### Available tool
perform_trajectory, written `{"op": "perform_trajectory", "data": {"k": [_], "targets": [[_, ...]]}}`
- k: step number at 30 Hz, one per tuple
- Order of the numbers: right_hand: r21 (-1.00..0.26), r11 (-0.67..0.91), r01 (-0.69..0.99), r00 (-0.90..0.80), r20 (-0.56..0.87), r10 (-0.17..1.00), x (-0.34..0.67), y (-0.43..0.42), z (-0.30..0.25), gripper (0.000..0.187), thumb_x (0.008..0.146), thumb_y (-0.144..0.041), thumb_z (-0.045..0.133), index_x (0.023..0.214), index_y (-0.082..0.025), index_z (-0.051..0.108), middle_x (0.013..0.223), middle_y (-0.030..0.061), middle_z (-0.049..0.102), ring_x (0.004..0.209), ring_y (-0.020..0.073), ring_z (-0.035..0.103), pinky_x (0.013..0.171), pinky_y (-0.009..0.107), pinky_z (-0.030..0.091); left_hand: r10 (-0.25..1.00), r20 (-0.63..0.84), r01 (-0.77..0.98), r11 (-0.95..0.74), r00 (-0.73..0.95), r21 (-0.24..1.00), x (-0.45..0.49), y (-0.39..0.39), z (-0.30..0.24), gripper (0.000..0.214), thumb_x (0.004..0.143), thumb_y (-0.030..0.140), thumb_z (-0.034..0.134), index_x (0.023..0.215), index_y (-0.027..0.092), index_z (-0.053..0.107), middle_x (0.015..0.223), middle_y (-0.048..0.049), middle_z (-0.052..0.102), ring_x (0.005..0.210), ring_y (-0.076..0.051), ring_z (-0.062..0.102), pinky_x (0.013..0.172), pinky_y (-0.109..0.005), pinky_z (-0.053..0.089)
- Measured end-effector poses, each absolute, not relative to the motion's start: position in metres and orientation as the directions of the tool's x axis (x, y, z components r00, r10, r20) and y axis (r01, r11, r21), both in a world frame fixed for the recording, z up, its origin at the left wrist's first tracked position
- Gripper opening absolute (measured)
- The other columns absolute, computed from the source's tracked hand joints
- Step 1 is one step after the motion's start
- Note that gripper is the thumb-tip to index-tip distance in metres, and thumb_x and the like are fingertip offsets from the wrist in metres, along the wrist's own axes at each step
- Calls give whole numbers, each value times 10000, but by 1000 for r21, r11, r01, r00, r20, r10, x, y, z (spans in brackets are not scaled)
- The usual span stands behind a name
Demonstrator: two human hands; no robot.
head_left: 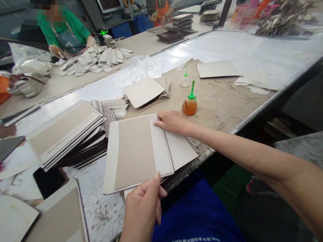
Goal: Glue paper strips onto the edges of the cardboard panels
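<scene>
A flat, light panel [135, 152] with a beige middle and white side strips lies in front of me, on top of other panels. My left hand [144, 201] grips its near edge, thumb on top and fingers partly hidden below. At the far right corner, my right hand [171, 121] has its curled fingers pinched on the white strip [161, 147]. A stack of pale sheets [180, 148] sticks out under the panel on the right. Just beyond my right hand stands a small bottle of orange liquid [189, 106] with a green nozzle.
Stacked panels [65, 132] stand to the left, with more panels [61, 214] at the near left. A clear bottle [185, 80] is farther back. Across the table, a person in green [65, 31] sits behind a heap of pale pieces [96, 60]. The table edge [245, 124] runs along my right.
</scene>
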State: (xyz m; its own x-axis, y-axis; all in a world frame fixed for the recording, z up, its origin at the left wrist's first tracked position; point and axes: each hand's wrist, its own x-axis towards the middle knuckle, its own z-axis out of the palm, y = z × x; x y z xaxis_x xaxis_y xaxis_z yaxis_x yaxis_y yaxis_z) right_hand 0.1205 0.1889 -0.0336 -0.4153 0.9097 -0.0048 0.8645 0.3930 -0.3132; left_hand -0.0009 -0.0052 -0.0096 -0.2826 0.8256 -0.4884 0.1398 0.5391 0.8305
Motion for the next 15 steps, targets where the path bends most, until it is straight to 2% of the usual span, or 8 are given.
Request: {"op": "perform_trajectory", "data": {"k": [1, 2, 4, 5, 7, 9, 12, 15], "targets": [[-314, 392, 865, -415, -6, 910, 120, 189, -34, 254, 834, -384, 490, 910, -165, 594, 949, 87, 639, 872, 215, 573, 690, 278, 385, 904, -292, 320, 389, -312, 864, -6, -8, -11, 339, 727, 446, 576, 516, 181, 556, 365, 28, 447, 362, -84, 402, 411, -204, 319], [-314, 392, 865, -414, -6, 910, 120, 190, -35, 257, 835, -386, 489, 912, -165, 593, 953, 88, 638, 876, 216, 572, 689, 278, 385, 961, -44, 511, 185, -275, 839, -11, -10, -14, 248, 741, 376, 583, 576, 191, 592, 462, 8, 538, 451, -105, 485, 481, -213, 384], [-313, 392, 865, -413, -4, 911, 121, 190, -35, 258, 836, -385, 487, 913, -162, 590, 955, 89, 639, 877, 218, 574, 680, 277, 385, 924, 382, 784, -236, -2, 574, -19, -11, -24, 122, 753, 254, 581, 834, 185, 640, 794, -54, 672, 774, -176, 605, 732, -270, 459], [-312, 393, 865, -414, -3, 910, 121, 190, -35, 258, 837, -385, 488, 911, -160, 589, 950, 90, 641, 874, 218, 576, 674, 276, 385, 864, 477, 832, -380, 163, 404, -22, -11, -30, 242, 759, 223, 572, 987, 153, 608, 966, -96, 662, 949, -216, 583, 851, -322, 437], [-308, 394, 866, -415, -1, 910, 121, 190, -34, 259, 838, -385, 487, 907, -156, 588, 939, 94, 645, 866, 217, 581, 663, 272, 384, 784, 483, 850, -508, 389, 141, -25, -9, -43, 446, 770, 223, 559, 1180, 64, 486, 1198, -173, 554, 1183, -269, 441, 976, -401, 363], [-305, 395, 867, -415, -1, 910, 121, 190, -32, 259, 837, -384, 487, 902, -155, 589, 930, 97, 650, 859, 218, 585, 651, 270, 384, 780, 418, 852, -523, 465, 27, -26, -6, -55, 533, 779, 250, 549, 1238, 18, 412, 1281, -198, 476, 1259, -279, 344, 1000, -418, 347], [-301, 394, 869, -415, -7, 910, 121, 189, -29, 257, 835, -385, 489, 888, -157, 595, 923, 98, 656, 852, 224, 592, 636, 272, 385, 788, 390, 855, -519, 476, 4, -25, -6, -68, 563, 783, 249, 543, 1272, 28, 373, 1292, -182, 471, 1274, -257, 325, 1000, -394, 358], [-297, 394, 870, -414, -8, 910, 121, 189, -28, 248, 838, -379, 488, 875, -159, 597, 916, 94, 660, 849, 224, 597, 632, 272, 385, 784, 439, 858, -510, 438, 55, -24, -6, -75, 589, 788, 222, 533, 1311, 54, 323, 1288, -169, 480, 1274, -246, 328, 1016, -388, 335]]}}
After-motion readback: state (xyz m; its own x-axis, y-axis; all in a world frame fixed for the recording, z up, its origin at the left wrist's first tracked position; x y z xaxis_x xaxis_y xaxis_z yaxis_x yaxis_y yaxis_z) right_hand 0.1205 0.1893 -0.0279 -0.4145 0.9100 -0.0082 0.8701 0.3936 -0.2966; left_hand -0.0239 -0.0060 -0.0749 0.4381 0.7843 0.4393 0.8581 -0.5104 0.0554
